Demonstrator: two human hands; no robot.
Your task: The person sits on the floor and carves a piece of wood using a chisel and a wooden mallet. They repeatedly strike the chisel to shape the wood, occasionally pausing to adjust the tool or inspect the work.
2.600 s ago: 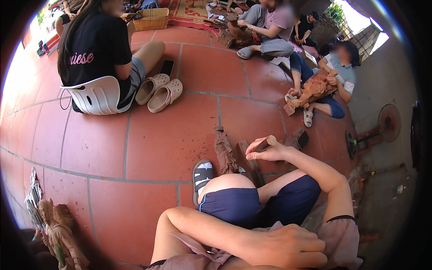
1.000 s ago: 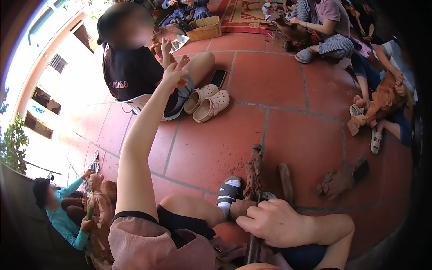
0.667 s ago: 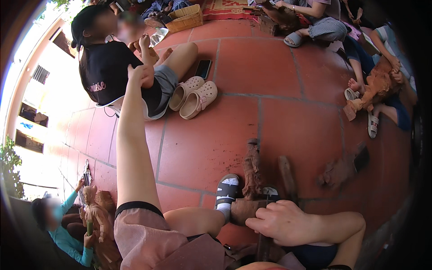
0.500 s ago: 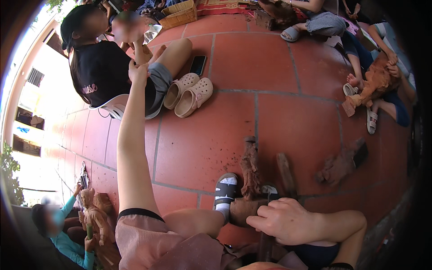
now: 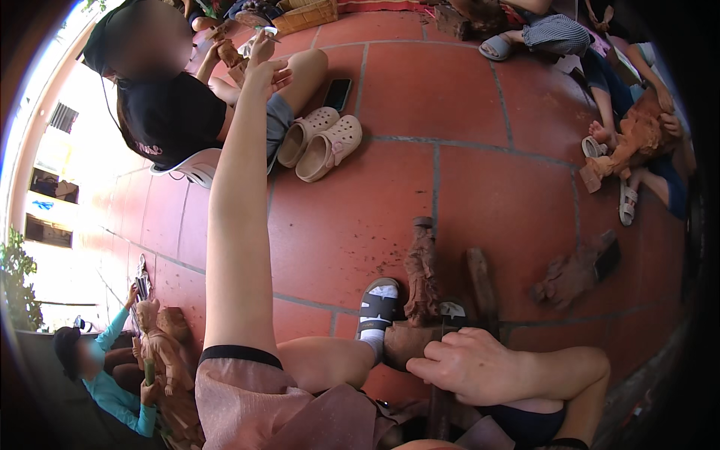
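My left arm reaches far forward, and my left hand (image 5: 265,78) is open beside the seated person in black, its fingers apart and nothing seen in them. Near my lap, my right hand (image 5: 476,366) is closed round a dark rod-like tool (image 5: 441,412) that shows below it; its kind is unclear. Just left of that hand is a brown wooden block (image 5: 405,343) on the floor between my feet. A carved wooden figure (image 5: 421,274) stands upright by the block.
A wooden stick (image 5: 481,281) and a dark carved piece (image 5: 574,271) lie to the right. Beige clogs (image 5: 330,146) and a phone (image 5: 337,94) are ahead. Other people hold carvings at left and right, including a large figure (image 5: 161,349). A woven basket (image 5: 306,16) stands far back.
My left hand has moved forward and slightly right, and its fingers, curled before, are now spread. The person in black has turned and shifted. My right hand keeps its place.
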